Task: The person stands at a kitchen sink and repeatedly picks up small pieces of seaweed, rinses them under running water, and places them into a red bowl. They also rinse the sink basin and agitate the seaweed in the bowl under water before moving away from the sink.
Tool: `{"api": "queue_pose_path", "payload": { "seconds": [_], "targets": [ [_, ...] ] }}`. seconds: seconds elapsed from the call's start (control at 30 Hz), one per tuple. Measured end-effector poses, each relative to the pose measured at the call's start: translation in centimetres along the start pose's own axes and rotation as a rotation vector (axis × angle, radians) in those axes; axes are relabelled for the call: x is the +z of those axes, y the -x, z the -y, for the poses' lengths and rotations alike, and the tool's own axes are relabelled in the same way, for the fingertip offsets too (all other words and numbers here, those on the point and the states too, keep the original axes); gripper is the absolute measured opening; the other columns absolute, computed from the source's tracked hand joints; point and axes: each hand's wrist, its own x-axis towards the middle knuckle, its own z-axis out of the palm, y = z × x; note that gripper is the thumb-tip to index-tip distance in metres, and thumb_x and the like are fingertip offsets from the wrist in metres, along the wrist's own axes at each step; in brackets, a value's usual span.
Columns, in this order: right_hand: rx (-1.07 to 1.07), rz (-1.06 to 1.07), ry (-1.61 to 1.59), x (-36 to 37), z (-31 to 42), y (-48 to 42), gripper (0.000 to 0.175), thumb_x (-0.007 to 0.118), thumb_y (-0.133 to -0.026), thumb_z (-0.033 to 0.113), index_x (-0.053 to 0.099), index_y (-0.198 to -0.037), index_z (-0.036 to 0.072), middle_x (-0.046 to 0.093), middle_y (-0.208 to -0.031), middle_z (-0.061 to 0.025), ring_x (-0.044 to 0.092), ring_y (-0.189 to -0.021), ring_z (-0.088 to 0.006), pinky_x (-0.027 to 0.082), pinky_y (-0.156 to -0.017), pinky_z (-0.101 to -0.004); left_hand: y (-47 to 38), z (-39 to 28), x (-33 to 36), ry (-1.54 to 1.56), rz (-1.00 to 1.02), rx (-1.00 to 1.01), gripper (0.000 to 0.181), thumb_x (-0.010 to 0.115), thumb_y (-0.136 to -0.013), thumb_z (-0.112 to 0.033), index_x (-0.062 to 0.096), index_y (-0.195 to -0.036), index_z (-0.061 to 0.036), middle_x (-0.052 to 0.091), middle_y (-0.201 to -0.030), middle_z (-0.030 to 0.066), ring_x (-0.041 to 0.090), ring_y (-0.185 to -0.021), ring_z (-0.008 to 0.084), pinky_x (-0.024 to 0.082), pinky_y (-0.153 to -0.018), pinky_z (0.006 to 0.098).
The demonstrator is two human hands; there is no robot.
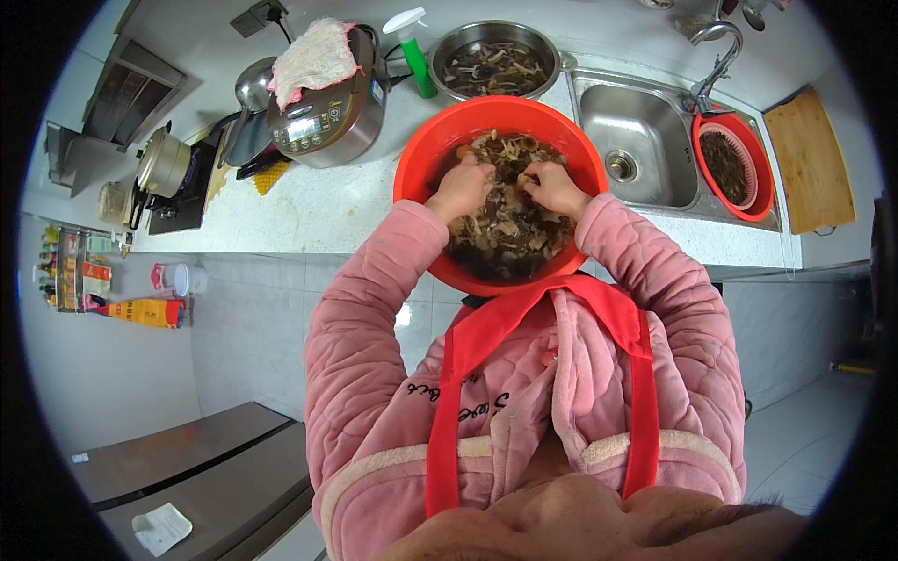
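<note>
A large red plastic basin [414,158] stands at the counter's front edge, holding dark water and many brown and pale mushroom pieces [508,228]. My left hand [463,186] dips into its left side, fingers bent down among the pieces; its fingertips are partly hidden, so a grip there is unclear. Opposite it, my right hand [554,188] pinches a small yellowish mushroom piece [525,181] between thumb and fingers. Behind the basin, a steel bowl [438,59] contains more mushrooms in water.
A green spray bottle [415,59] and a rice cooker [330,119] with a cloth [314,59] stand left. Right are a steel sink [631,119], a faucet [722,63], a smaller red basin [761,189] and a cutting board [810,161]. A pot [165,165] sits over a lit burner.
</note>
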Motion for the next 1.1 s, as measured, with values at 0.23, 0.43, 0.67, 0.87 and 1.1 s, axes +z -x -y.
{"api": "queue_pose_path", "payload": {
  "seconds": [0.23,0.43,0.67,0.87,1.1],
  "targets": [
    [0.055,0.469,0.675,0.0,0.4,3.0,0.055,0.061,-0.072,0.018,0.045,-0.124,0.008,0.042,-0.124,-0.0210,0.042,-0.116,-0.0381,0.035,-0.095,-0.0478,2.5,-2.3,2.2,-0.263,0.340,-0.065,0.079,0.053,-0.079,-0.053,0.020,-0.141,-0.0154,0.006,-0.146,0.0209,0.006,-0.131,0.0480,0.013,-0.100,0.0646],
    [0.204,0.312,0.779,1.4,1.4,4.7,0.060,0.064,-0.070,0.019,0.044,-0.124,0.003,0.037,-0.129,-0.0220,0.034,-0.121,-0.0411,0.032,-0.096,-0.0532,1.7,-2.2,1.1,-0.424,0.459,-0.082,0.073,0.052,-0.079,-0.054,0.032,-0.137,-0.0153,0.007,-0.146,0.0190,0.003,-0.130,0.0497,0.011,-0.097,0.0691],
    [0.084,0.497,0.673,1.7,0.7,4.8,0.056,0.068,-0.067,0.022,0.052,-0.115,-0.001,0.040,-0.125,-0.0253,0.043,-0.110,-0.0463,0.038,-0.094,-0.0488,5.1,-3.4,3.5,-0.495,0.472,0.036,0.061,0.057,-0.077,-0.039,0.039,-0.133,-0.0215,0.009,-0.145,0.0201,0.003,-0.131,0.0491,0.012,-0.091,0.0741],
    [-0.125,0.789,0.563,-0.4,1.4,4.4,0.048,0.065,-0.071,0.023,0.052,-0.111,0.000,0.048,-0.112,-0.0238,0.049,-0.105,-0.0407,0.041,-0.088,-0.0454,4.6,-1.6,1.8,-0.300,0.410,-0.098,0.056,0.058,-0.079,-0.028,0.040,-0.131,-0.0194,0.019,-0.139,0.0226,0.021,-0.126,0.0492,0.027,-0.100,0.0562],
    [-0.330,0.291,0.482,-2.5,0.8,6.5,0.030,0.063,-0.073,0.021,0.058,-0.097,0.003,0.056,-0.098,-0.0166,0.054,-0.094,-0.0342,0.042,-0.080,-0.0450,0.2,0.6,0.3,-0.102,-0.070,-0.344,0.065,0.052,-0.084,-0.034,0.024,-0.139,-0.0147,0.021,-0.137,0.0237,0.033,-0.120,0.0448,0.036,-0.095,0.0507]
  ]
}}
